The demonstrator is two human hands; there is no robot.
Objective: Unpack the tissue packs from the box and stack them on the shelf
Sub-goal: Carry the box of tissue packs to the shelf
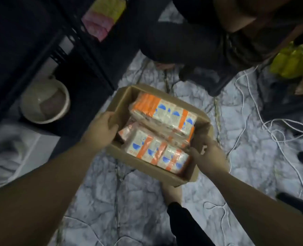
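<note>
An open cardboard box (148, 164) is held up above the floor in the middle of the view. Inside lie orange, white and blue tissue packs: one bundle at the far side (164, 113) and another at the near side (156, 150). My left hand (102, 129) grips the box's left wall, thumb curled over the rim. My right hand (209, 154) grips the right wall, fingers hooked inside by the near bundle. A dark metal shelf (79, 55) stands to the left.
A white bucket (46, 102) sits low in the shelf, with pink and yellow packs (102, 16) higher up. White cables (280, 132) trail over the marble floor at right. A person's dark-clad legs (186, 47) stand ahead. Yellow items (292, 61) lie at right.
</note>
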